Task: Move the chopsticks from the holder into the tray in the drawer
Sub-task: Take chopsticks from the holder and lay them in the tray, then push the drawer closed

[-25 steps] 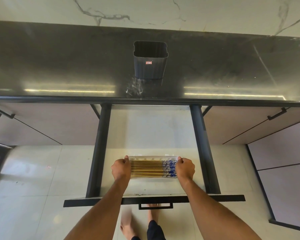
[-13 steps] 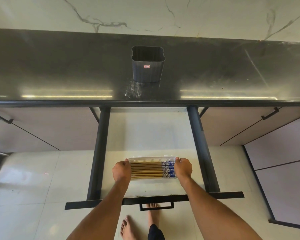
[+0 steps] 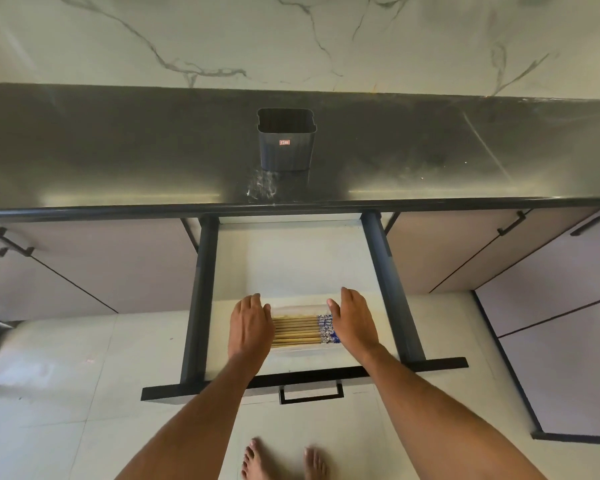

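Two flat hands (image 3: 250, 325) flanking chopsticks (image 3: 297, 331)

Chopsticks (image 3: 297, 331) flat in clear tray (image 3: 298, 351), dark holder (image 3: 286, 140) upright

A: Is the picture bright?

B: Yes. The floor (image 3: 66, 368) shines white at 8 o'clock. The dark counter (image 3: 118, 161) has two long glowing stripes near its front edge.

A: Is anything fuzzy?

B: The right hand (image 3: 352, 320) looks a bit smeared. The left hand (image 3: 250, 327) is a little soft too.

A: Are the lines straight?

B: No. The counter edge bends down at 3 and 9 o'clock, like a fish-eye view.
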The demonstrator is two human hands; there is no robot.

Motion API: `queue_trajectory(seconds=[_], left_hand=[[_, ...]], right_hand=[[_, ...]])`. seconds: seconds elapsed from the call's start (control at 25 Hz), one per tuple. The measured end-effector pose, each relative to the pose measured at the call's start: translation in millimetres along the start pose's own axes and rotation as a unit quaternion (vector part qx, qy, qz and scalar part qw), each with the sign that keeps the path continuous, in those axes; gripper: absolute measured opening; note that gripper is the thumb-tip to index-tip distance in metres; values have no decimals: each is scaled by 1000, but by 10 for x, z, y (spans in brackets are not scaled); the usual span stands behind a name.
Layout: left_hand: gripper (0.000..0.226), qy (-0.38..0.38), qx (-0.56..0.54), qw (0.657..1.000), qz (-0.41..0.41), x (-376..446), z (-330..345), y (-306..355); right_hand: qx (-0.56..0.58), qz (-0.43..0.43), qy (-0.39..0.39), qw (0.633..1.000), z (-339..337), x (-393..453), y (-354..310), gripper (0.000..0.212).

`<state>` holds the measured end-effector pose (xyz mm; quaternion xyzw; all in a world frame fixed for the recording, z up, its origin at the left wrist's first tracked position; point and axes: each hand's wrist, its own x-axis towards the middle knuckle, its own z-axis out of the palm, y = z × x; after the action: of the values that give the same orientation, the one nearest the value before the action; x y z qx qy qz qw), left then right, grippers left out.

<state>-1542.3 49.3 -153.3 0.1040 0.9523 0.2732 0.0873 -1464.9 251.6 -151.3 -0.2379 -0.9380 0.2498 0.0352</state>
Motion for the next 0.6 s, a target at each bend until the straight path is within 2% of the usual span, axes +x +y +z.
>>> queue_trajectory(seconds=[0.28,0.4,0.6], left_hand=[[33,66,45,993,87,-531,-100,108],[28,88,74,986,122,-898,-67,131],[38,85,116,976,163,-1576,53,97]], right_hand=[[-64,-142,45,987,-186,-444,-14,37],[-78,-175,53,980,-231,-725,45,34],[-121,-213,53,968,-212,-1310,173,46]])
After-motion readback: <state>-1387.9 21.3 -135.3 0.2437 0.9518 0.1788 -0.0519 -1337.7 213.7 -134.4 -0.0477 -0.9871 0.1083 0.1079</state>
